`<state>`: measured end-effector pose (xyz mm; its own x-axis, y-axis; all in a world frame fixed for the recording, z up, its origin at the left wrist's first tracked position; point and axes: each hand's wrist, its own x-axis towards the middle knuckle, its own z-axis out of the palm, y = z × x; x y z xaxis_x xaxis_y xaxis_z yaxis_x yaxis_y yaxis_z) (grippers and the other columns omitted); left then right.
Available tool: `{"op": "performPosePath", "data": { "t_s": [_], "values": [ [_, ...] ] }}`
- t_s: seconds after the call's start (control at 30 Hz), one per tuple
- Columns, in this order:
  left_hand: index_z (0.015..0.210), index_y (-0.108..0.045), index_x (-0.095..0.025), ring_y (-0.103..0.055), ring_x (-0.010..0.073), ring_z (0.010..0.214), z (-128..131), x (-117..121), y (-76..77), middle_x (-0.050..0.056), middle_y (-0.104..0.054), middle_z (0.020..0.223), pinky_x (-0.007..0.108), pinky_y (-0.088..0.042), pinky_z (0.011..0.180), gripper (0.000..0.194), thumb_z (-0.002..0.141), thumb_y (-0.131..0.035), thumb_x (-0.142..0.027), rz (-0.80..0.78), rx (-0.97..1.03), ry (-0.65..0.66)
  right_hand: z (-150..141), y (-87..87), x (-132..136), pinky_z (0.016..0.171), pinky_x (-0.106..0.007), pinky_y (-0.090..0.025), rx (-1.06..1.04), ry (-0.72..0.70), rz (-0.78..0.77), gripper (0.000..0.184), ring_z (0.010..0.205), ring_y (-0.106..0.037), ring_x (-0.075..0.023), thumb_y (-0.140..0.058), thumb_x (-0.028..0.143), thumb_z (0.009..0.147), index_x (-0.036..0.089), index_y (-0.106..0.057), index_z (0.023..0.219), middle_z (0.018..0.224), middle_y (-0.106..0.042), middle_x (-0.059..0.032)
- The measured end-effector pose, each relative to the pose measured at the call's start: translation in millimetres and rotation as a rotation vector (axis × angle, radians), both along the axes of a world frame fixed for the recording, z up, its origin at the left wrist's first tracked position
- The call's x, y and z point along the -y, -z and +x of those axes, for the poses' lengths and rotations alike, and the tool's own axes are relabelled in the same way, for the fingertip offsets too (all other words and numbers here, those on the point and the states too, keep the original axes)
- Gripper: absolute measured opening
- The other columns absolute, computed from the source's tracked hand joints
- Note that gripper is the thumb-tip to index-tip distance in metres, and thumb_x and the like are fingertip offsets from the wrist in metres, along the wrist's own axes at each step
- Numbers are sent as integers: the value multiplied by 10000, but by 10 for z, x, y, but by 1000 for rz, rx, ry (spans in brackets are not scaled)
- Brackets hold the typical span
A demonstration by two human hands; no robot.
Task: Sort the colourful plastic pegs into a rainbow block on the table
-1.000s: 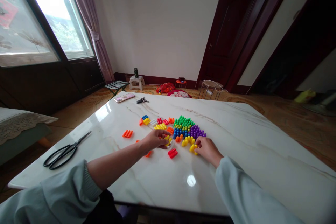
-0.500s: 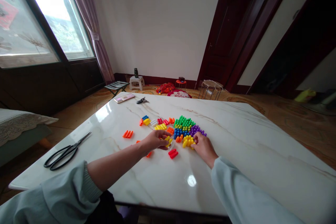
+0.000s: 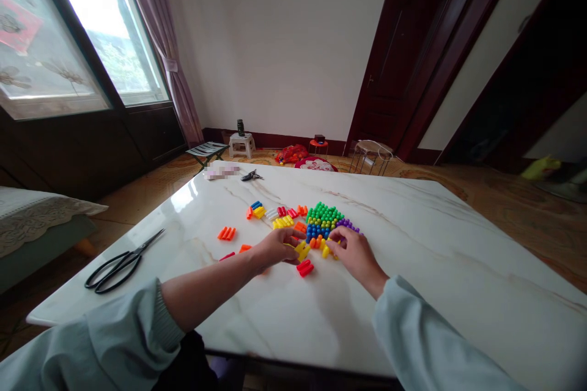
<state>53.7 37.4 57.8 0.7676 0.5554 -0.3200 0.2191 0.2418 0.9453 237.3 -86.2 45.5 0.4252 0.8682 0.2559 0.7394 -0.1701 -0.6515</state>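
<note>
My left hand [image 3: 280, 245] is closed around some yellow plastic beads [image 3: 302, 250], low over the tabletop. My right hand [image 3: 352, 253] pinches at a yellow bead [image 3: 325, 252] at the near side of a bead cluster; its fingers partly cover the yellow beads there. Behind the fingers lie green beads [image 3: 324, 212], blue beads [image 3: 315, 231] and purple beads [image 3: 351, 225], packed closely together. Orange beads [image 3: 315, 243] sit between the two hands. A red pair of tube-shaped pieces [image 3: 305, 267] rests just in front of my left fingers.
Black-handled scissors [image 3: 123, 263] lie at the left of the marble-patterned table [image 3: 440, 293]. Small pliers [image 3: 252, 175] and a blurred-out flat item [image 3: 221, 171] are near the far edge. Orange tube pieces [image 3: 226, 233] and yellow ones [image 3: 282, 222] are scattered left of the cluster.
My right hand has shifted left across the yellow beads, closer to my left hand. The left hand stays nearly in place with its yellow beads. The view has moved slightly.
</note>
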Motion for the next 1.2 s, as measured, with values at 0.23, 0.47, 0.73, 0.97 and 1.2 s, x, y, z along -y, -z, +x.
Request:
{"op": "performPosePath", "data": {
  "t_s": [0.23, 0.47, 0.73, 0.97, 1.2],
  "values": [
    [977, -637, -124, -624, 111, 628, 11, 52, -15, -2, -625, 759, 317, -550, 705, 495, 515, -815, -134, 4, 106, 61, -395, -101, -47, 594, -221, -472, -182, -219, 53, 202, 637, -592, -118, -683, 247, 748, 195, -630, 937, 796, -649, 8],
    [976, -620, -126, -664, 154, 683, 20, 56, -15, 36, -664, 837, 332, -541, 724, 545, 492, -864, -193, -22, 158, 56, -424, -88, -66, 620, -215, -465, -166, -225, 76, 136, 683, -607, -124, -659, 152, 745, 194, -625, 869, 796, -660, 8],
    [936, -642, -138, -660, 145, 718, 18, 74, -8, 42, -666, 891, 303, -525, 723, 503, 494, -868, -220, 38, 158, 80, -456, -95, -72, 619, -232, -475, -174, -229, 153, 56, 705, -595, -137, -624, 198, 764, 200, -608, 817, 816, -632, -5],
    [973, -652, -152, -667, 200, 809, -21, -96, 54, 69, -680, 924, 327, -538, 726, 341, 652, -734, -232, 313, -38, 158, -233, -136, -60, 651, -257, -501, -204, -102, 196, 123, 715, -612, -157, -625, 276, 743, 195, -601, 832, 828, -653, -25],
    [1215, -574, -203, -498, 241, 1185, -178, -819, 211, 92, -568, 1245, 367, -400, 1009, 461, 767, -549, -100, 1199, -521, -31, 225, -178, 85, 609, -282, -523, -251, 78, 165, 236, 645, -615, -173, -635, 364, 708, 186, -611, 862, 783, -669, -44]
  ]
}}
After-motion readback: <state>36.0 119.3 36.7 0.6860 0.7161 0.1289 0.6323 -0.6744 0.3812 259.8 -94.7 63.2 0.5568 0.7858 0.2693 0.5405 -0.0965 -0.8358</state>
